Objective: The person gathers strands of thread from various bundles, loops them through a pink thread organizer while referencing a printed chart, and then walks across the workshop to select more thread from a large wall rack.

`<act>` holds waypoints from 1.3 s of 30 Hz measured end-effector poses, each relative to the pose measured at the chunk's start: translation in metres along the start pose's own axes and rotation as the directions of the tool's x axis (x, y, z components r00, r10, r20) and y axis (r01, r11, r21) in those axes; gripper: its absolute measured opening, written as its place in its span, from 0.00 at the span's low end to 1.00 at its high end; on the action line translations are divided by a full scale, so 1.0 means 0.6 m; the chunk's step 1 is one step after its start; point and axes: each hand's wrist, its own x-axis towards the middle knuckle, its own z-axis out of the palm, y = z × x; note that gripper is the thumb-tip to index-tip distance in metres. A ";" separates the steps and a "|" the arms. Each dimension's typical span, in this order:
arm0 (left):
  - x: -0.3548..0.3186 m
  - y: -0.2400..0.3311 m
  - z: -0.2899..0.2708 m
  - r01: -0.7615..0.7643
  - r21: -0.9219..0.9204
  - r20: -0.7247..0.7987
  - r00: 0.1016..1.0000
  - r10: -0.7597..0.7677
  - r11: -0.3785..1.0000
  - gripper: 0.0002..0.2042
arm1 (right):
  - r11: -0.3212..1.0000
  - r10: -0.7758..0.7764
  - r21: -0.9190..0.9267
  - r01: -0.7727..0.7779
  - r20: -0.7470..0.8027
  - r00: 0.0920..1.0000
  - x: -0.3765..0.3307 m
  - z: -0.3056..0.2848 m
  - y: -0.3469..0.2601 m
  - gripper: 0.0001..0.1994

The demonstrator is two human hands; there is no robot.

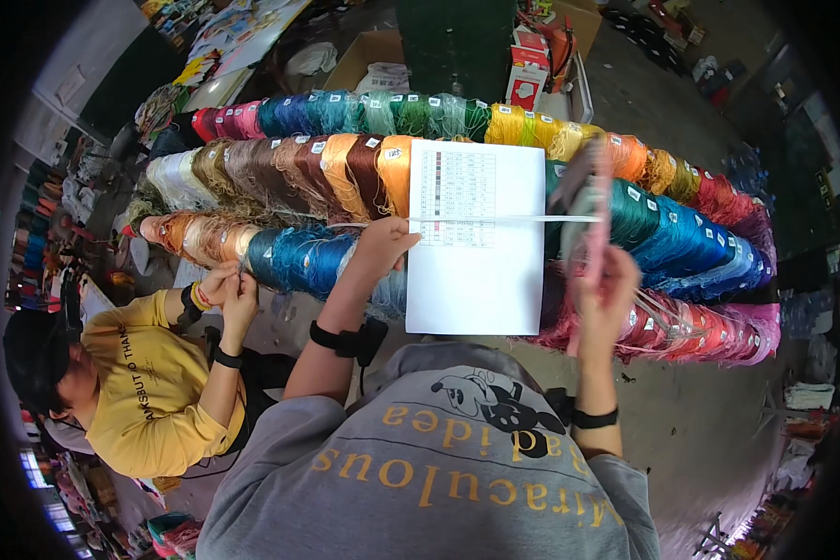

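In the centre of the frame, the printed sheet (476, 294) lay over rows of coloured thread skeins (667, 238), and a thin white cord (504, 218) already crossed it. At the left edge of the sheet, the left hand (383, 245) had its fingers bent, seemingly pinching this cord. Right of centre, the right hand (614, 285) grasped a blurred pink thing (599, 219), near the cord's right end. The work seemed under way, the cord stretched straight; how much was left, I could not tell.
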 end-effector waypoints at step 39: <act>0.047 0.188 0.412 -0.150 -0.070 0.368 0.915 0.166 0.986 0.04 | 0.973 -0.228 -0.181 0.141 -0.711 0.665 -0.047 -0.476 0.056 0.18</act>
